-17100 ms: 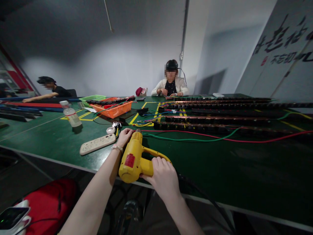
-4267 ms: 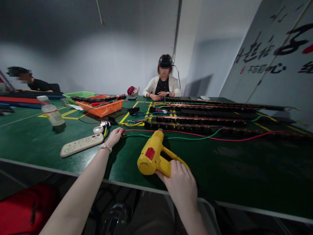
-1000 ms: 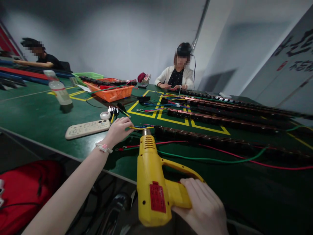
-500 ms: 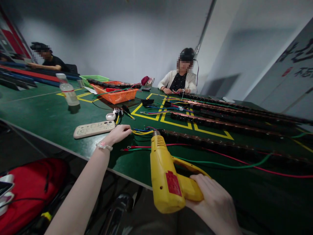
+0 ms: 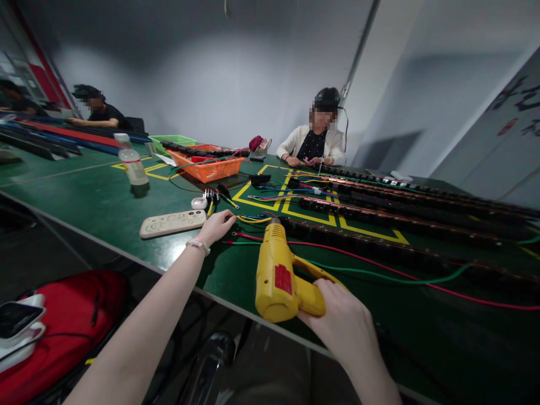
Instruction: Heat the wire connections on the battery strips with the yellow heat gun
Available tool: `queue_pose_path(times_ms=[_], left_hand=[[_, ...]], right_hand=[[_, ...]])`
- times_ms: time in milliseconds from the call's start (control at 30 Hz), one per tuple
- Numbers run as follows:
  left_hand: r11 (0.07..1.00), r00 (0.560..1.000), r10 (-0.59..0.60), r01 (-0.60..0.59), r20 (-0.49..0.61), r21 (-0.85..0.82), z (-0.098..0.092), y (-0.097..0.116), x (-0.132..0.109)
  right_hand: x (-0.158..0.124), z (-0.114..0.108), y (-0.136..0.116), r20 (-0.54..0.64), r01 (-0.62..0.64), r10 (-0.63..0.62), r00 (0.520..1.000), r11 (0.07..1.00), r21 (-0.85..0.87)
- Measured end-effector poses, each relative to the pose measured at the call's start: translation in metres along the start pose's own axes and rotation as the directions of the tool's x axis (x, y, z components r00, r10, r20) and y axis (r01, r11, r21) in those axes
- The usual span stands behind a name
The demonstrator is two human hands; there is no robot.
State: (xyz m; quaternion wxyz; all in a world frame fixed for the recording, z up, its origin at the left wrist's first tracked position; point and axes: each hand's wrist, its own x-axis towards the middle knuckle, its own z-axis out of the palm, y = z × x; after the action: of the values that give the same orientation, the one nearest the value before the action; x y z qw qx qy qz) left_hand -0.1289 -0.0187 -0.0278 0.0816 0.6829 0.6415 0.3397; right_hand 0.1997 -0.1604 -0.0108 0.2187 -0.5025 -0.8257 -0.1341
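My right hand (image 5: 337,306) is wrapped round the handle of a yellow heat gun (image 5: 274,275). Its nozzle points away from me, close to the near end of a long black cable chain (image 5: 337,237). From that end come yellow and blue wires (image 5: 255,219), pinched at their tips by the closed fingers of my left hand (image 5: 218,225). A red wire (image 5: 248,237) and a green wire (image 5: 242,243) with ring terminals lie just below them. Beside my left hand is a phone in a beige case (image 5: 172,224), with a small white case (image 5: 199,203) behind it.
More long strips (image 5: 379,211) with wires lie across the right of the green table (image 5: 101,208). An orange basket (image 5: 211,171), a green basket (image 5: 172,140) and a bottle (image 5: 133,163) stand farther back. Across the table a co-worker (image 5: 314,143) sits; another person (image 5: 99,112) is at left.
The heat gun has tipped, its rear end rising toward the table in view, while its nozzle stays by the wires. My left hand keeps its pinch. The whole view has shifted slightly.
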Motion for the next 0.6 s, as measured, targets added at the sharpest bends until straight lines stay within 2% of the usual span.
queue_pose_path(times_ms=[133, 400, 600], left_hand=[[1.000, 1.000, 0.004, -0.004, -0.011, -0.005, 0.002, -0.004, 0.004], [0.998, 0.999, 0.005, -0.007, -0.037, -0.061, 0.006, -0.012, 0.008], [0.990, 1.000, 0.012, -0.015, -0.018, -0.137, 0.005, -0.018, 0.010]], right_hand=[[-0.001, 0.003, -0.016, -0.016, -0.009, 0.009, 1.000, 1.000, -0.022], [0.008, 0.010, -0.049, 0.017, -0.008, 0.007, 1.000, 0.999, 0.047], [0.018, 0.020, -0.073, -0.012, 0.019, -0.018, 1.000, 0.996, 0.082]])
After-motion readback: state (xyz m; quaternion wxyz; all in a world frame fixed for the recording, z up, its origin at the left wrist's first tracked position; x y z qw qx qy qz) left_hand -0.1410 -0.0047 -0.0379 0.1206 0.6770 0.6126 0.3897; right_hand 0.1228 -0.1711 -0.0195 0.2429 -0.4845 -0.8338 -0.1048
